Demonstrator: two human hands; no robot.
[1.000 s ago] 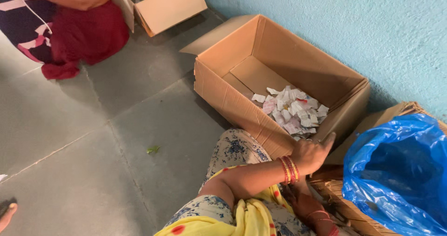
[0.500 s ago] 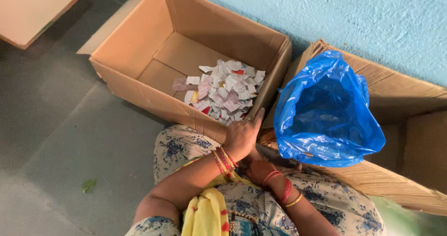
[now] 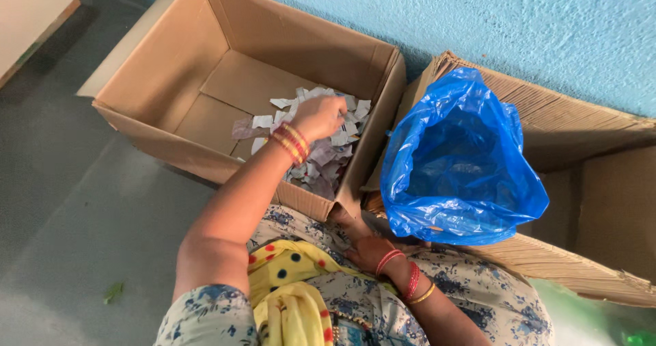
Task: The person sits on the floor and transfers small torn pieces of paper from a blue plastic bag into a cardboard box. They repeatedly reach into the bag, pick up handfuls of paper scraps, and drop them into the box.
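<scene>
The heap of small white paper slips (image 3: 321, 156) lay inside the open brown cardboard box (image 3: 171, 79); the left hand (image 3: 319, 116) closed over it, best gathering loosely; the right hand (image 3: 367, 249) rested in the lap, its grip hidden.

White and red paper labels (image 3: 321, 151) lie heaped in the open brown cardboard box (image 3: 171, 79).

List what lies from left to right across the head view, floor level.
Green leaf scrap → open cardboard box → left hand over the paper slips → blue plastic bag → flattened cardboard.
</scene>
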